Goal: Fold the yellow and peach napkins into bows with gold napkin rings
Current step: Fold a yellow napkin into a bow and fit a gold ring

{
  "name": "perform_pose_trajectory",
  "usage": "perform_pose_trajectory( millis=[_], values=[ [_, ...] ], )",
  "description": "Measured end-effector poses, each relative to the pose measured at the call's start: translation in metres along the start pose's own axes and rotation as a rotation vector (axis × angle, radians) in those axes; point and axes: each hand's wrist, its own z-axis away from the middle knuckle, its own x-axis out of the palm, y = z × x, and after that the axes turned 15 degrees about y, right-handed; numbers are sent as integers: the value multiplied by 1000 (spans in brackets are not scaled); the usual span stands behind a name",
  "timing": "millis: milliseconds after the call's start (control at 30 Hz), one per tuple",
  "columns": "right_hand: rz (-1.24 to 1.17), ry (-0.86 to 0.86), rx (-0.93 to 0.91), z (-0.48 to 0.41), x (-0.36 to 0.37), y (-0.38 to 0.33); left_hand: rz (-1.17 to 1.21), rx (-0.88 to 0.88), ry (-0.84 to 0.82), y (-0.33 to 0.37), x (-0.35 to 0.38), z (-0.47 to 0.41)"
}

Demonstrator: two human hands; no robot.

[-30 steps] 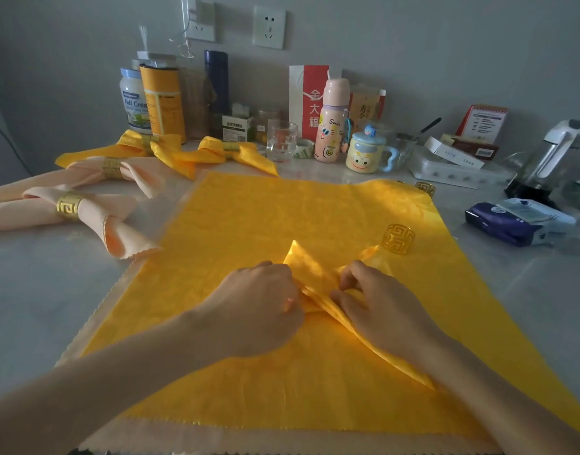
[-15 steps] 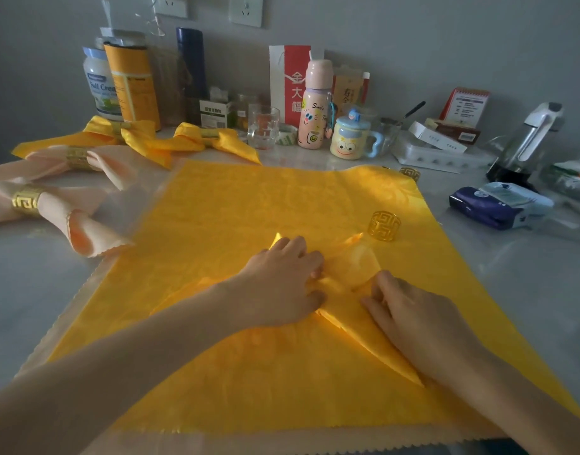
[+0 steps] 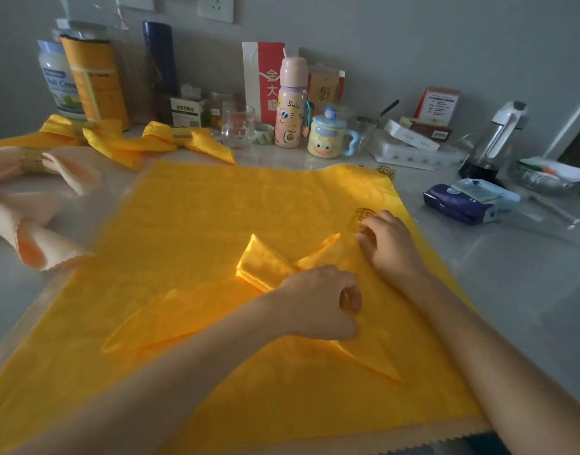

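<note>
A folded yellow napkin [image 3: 265, 262] lies in a crossed bow shape on top of a flat yellow napkin [image 3: 216, 205]. My left hand [image 3: 321, 300] holds the crossed middle of the folded napkin down, fingers curled on it. Farther right, my right hand [image 3: 385, 244] has its fingers curled around a gold napkin ring [image 3: 359, 216] that sits on the flat napkin. A peach napkin's zigzag edge [image 3: 413, 443] shows under the yellow one at the front.
Finished yellow bows [image 3: 170, 139] and peach bows [image 3: 36, 162] with gold rings lie at the back left. Another gold ring [image 3: 385, 172] sits past the cloth's far right corner. Bottles, a glass [image 3: 237, 126], a mug [image 3: 326, 139] and a tissue pack [image 3: 469, 200] line the back and right.
My right hand left the folded napkin and moved up and right to the gold ring. My left hand slid onto the middle of the bow.
</note>
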Motion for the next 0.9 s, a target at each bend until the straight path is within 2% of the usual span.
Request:
perform_pose_trajectory(
  millis=[100,267,467,767,900],
  values=[
    [-46,73,60,4,1,4,-10,34,-84,-1,-2,1],
    [-249,166,167,7,-37,-3,-6,75,-117,-4,-4,1],
    [-524,-67,277,73,-102,-28,3,67,-244,-9,-8,-1],
    [-646,-50,435,128,-116,-58,35,143,7,-15,3,4],
    [-671,-62,590,131,-110,-60,77,154,-7,-20,4,2]
  ],
)
